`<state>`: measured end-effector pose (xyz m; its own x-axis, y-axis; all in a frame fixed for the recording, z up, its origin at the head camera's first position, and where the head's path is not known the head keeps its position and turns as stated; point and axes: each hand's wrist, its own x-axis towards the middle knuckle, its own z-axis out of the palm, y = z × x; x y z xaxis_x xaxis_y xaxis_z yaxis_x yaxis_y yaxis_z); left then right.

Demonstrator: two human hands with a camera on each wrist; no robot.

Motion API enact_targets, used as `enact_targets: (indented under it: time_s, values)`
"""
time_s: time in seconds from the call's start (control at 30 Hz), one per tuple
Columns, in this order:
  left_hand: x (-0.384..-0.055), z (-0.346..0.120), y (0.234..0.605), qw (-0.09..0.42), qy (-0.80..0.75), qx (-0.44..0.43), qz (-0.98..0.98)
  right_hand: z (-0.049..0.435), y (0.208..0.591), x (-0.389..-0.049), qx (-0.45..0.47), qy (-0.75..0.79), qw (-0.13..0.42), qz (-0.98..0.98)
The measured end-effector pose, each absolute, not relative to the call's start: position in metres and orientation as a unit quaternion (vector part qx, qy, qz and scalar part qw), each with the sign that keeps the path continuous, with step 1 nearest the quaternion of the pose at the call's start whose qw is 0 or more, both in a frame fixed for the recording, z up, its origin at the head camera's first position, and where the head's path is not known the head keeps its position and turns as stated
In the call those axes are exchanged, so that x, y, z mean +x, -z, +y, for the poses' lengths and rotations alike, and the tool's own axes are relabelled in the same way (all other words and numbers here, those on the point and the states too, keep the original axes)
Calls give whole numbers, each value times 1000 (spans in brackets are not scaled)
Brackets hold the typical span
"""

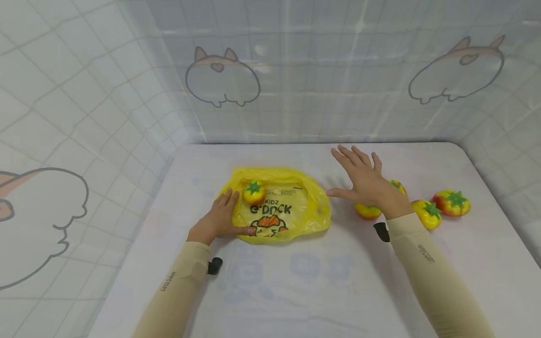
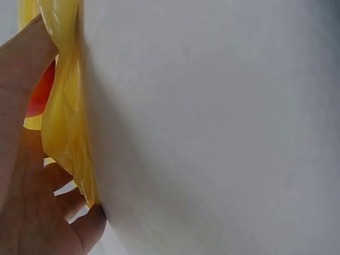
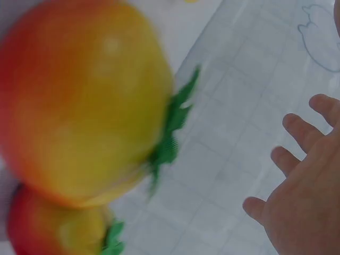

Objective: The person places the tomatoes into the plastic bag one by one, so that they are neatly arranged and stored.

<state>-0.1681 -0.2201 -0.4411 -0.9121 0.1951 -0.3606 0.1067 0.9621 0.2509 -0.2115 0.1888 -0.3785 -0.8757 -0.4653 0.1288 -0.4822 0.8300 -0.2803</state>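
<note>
The table [image 1: 287,293] fills the lower centre of the frame; the wall sheet [image 1: 313,110] stands behind it. The bag [image 1: 301,213] lies on the table at frame centre, with one fruit [image 1: 253,193] in its upper left part. The left hand [image 1: 217,217] touches the bag's left edge. The right hand [image 1: 367,184] is right of the bag. Two fruits [image 1: 367,212] lie partly behind it; two more [image 1: 451,203] lie farther right.

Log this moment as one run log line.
left hand: touching yellow bag; right hand: spread, empty; toy fruit: one within bag's outline; other toy fruits: four, right of bag
</note>
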Motion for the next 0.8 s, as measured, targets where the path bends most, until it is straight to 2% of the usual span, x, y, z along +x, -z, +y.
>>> enact_targets:
  time_s: [0.4, 0.8]
  values:
    - [-172, -221, 449, 188, -103, 84, 973, 216, 396, -192, 222, -161, 53, -960]
    - [-171, -220, 446, 189, -105, 81, 973, 237, 409, -177, 204, -139, 45, -968]
